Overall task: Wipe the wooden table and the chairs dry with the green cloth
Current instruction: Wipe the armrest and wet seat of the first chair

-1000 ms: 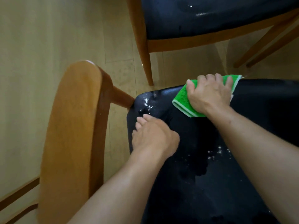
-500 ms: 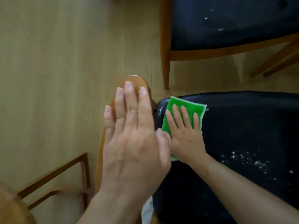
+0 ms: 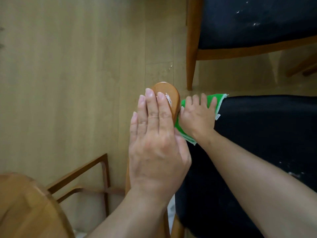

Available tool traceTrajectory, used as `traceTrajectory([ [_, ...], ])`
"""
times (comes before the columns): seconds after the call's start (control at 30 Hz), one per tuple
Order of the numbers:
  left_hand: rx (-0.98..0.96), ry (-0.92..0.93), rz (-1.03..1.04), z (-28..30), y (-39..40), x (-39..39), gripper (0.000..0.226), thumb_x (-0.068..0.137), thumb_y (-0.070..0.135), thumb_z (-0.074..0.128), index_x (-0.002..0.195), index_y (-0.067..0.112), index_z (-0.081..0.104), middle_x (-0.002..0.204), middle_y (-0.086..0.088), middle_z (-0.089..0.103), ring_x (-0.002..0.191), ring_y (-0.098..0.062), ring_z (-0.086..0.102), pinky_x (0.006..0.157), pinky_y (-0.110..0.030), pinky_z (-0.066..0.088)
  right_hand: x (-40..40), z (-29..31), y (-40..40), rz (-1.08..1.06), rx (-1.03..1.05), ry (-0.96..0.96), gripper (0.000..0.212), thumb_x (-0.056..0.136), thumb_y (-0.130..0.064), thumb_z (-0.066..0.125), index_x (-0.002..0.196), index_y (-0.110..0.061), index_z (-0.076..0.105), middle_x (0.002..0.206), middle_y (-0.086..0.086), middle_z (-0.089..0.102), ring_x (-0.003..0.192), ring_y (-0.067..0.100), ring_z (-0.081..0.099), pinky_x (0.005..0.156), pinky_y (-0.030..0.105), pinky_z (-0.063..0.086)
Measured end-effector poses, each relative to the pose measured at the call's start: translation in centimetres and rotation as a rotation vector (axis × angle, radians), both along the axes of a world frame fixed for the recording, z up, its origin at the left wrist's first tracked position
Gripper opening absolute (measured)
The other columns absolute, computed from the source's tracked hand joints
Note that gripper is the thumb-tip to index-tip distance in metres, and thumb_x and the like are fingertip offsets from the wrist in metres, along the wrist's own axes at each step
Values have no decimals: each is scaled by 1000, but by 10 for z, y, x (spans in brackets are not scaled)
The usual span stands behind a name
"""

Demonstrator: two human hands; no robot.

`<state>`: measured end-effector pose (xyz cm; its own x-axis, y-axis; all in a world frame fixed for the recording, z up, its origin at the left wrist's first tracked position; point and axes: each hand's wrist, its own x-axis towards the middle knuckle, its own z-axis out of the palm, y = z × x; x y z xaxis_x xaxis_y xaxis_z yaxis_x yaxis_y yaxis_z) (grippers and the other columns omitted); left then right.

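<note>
1. Lying flat with straight fingers: the left hand (image 3: 154, 148), palm down over the rounded orange-brown wooden chair backrest (image 3: 169, 97), fingertips reaching almost to the backrest's top end.
2. Pressing down with spread, straight fingers: the right hand (image 3: 197, 115), flat on the bright green cloth with the pale edge (image 3: 217, 102), just beside the backrest on its seat side.
3. Lying under that right hand: the green cloth, spread on the corner of the black padded chair seat (image 3: 257, 134) nearest the backrest, one cloth edge showing beyond the fingertips and another poking out below the wrist, close to the left thumb.
4. Glistening on the backrest's top, next to the left index finger: a small patch of water drops (image 3: 168, 99).
5. Showing on the black seat, well away from the backrest toward the frame's right edge: scattered pale specks and droplets (image 3: 295, 173).
6. Standing beyond the backrest at the top of the view: a second wooden chair with a black seat (image 3: 248, 23), its leg coming down to the floor close to the backrest's top, a few bright drops on its seat.
7. Lying under everything: the light wooden plank floor (image 3: 77, 66).
8. Curving in at the lower left, well apart from the backrest: the rounded wooden table edge (image 3: 25, 208), with brown wooden frame rails (image 3: 103, 169) between it and the backrest.
</note>
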<state>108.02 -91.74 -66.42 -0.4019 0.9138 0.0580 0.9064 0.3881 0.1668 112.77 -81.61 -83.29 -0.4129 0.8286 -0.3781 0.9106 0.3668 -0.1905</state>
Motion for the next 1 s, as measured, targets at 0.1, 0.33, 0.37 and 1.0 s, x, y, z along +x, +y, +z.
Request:
traceTrajectory([
  [0.1, -45, 16, 5, 2, 0, -1, 70, 82, 19, 46, 145, -3, 25, 152, -22, 24, 143, -31, 19, 114, -45, 23, 21, 4, -32, 134, 40, 64, 59, 100, -40, 33, 150, -10, 26, 158, 12, 22, 146, 35, 11, 114, 59, 2],
  [0.33, -112, 45, -3, 3, 2, 0, 72, 82, 25, 37, 147, -2, 21, 154, -21, 20, 143, -31, 17, 113, -48, 24, 44, 12, -95, 185, -64, -18, 73, 93, -49, 16, 151, -10, -5, 161, 8, 1, 144, 26, -13, 114, 54, -5],
  [0.37, -110, 48, -1, 3, 2, 0, 72, 82, 24, 37, 147, -3, 21, 154, -21, 20, 143, -31, 17, 113, -48, 24, 37, 12, -87, 138, -70, -19, 74, 93, -49, 16, 151, -10, -9, 162, 8, -2, 144, 26, -15, 114, 54, -7],
  [1.0, -173, 77, -18, 6, 4, -1, 75, 81, 28, 38, 146, -4, 22, 153, -23, 21, 142, -35, 19, 111, -50, 19, 40, 9, -107, 293, -118, 0, 76, 87, -51, 10, 155, -16, 9, 160, 3, -12, 144, 24, -19, 114, 54, -13],
])
